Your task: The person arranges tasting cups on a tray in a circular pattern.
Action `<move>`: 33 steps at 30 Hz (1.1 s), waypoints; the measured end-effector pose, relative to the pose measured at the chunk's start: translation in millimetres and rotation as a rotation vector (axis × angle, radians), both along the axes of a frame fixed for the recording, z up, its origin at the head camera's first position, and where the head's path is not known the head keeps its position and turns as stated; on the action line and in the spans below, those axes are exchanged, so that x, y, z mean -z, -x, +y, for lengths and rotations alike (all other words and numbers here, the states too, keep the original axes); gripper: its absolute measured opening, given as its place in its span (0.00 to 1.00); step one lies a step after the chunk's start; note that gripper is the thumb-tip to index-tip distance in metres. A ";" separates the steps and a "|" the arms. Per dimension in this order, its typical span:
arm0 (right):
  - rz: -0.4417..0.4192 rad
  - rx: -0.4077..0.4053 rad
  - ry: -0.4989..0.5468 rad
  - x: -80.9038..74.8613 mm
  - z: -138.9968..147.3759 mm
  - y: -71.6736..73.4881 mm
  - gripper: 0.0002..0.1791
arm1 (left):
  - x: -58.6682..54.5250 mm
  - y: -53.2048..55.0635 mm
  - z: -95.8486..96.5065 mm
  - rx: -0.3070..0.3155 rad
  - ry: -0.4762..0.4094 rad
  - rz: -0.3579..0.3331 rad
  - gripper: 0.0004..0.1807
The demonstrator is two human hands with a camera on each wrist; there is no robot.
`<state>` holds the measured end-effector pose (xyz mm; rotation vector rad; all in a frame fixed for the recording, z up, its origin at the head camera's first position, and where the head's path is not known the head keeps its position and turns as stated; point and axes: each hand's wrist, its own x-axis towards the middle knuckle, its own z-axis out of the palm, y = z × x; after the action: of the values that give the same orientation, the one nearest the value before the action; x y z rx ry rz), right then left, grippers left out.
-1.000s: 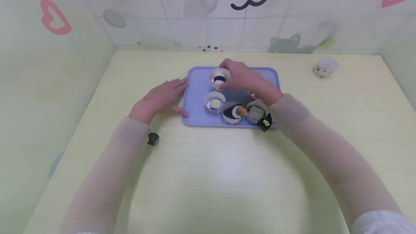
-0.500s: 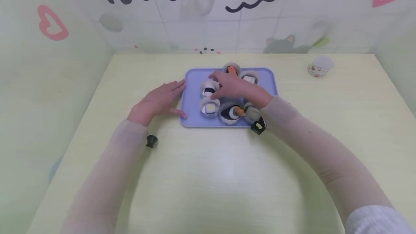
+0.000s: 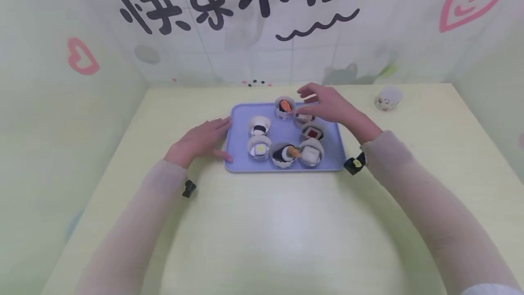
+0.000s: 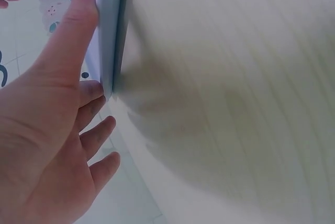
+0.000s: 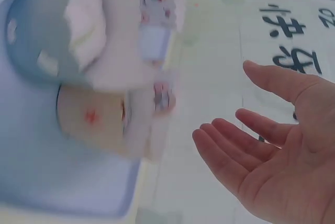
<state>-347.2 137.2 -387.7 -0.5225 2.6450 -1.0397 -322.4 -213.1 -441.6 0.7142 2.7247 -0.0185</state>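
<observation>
My left hand point(image 3: 200, 140) lies with straight fingers against the left edge of a blue tray point(image 3: 239, 113); in the left wrist view its thumb point(image 4: 73, 30) rests along the rim. Above the tray's back right is my right hand point(image 3: 329, 104), fingers spread and nothing in them. Beneath it stands a paper cup point(image 3: 304, 118), partly hidden. Other cups hold toy sushi: an orange-topped piece point(image 3: 285, 106), a black-banded one point(image 3: 259, 128), a yellow-centred one point(image 3: 260, 150), a shrimp cone point(image 3: 282, 154), a white block point(image 3: 311, 155) and a red-centred roll point(image 3: 313, 134).
A single printed paper cup point(image 3: 388, 99) stands at the table's back right. Behind the table point(image 3: 262, 231) rises a wall point(image 3: 229, 67) with black lettering and pink hearts. Small black blocks ride at both wrists.
My right hand has left the black-banded sushi's cup, now set down behind the yellow-centred one, and moved right with fingers opened. My left hand stays at the tray's edge. The head view has tilted up.
</observation>
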 end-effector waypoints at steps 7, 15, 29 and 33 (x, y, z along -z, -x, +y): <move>0.082 0.194 0.044 -4.3 56.0 0.0 0.33 | 0.7 -2.0 1.2 0.009 0.057 0.016 0.65; 0.126 0.481 0.054 0.0 119.5 7.2 0.38 | -0.9 -1.9 0.4 0.023 0.075 0.029 0.65; -0.007 0.743 0.218 35.8 175.0 7.5 0.49 | -5.3 -4.1 4.0 0.021 0.059 0.018 0.65; -0.038 0.710 0.209 43.8 179.3 5.8 0.54 | -7.3 -5.6 2.4 0.020 0.068 0.020 0.65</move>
<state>-353.0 316.5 -431.6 0.4471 2.7470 -1.4911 -316.7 -210.7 -434.3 0.7254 2.7213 -0.1221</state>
